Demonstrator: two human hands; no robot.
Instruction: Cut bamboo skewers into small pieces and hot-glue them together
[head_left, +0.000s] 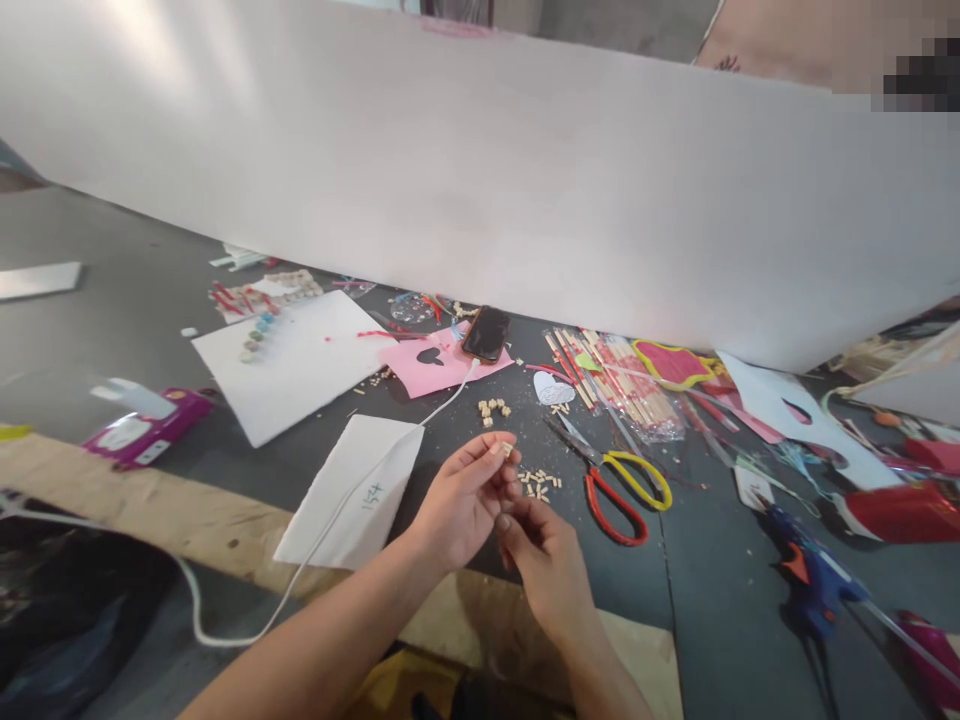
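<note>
My left hand (469, 500) pinches a small pale wooden piece (508, 450) between thumb and fingertips. Just below and to the right, my right hand (541, 550) has its fingers pressed together close to the left palm; whatever it may hold is too small to make out. Beyond the left fingertips lies a small group of pale blocks (493, 408). Several short wooden bits (540, 484) are scattered beside my hands. Scissors (600, 458) with one red and one yellow handle lie open to the right.
A phone (487, 334) on pink paper (416, 368) has a white cable crossing a white card (356, 490). Bundled sticks (615, 380) lie behind the scissors. At the right is a blue glue gun (817, 570); a tall white board (480, 170) stands across the back.
</note>
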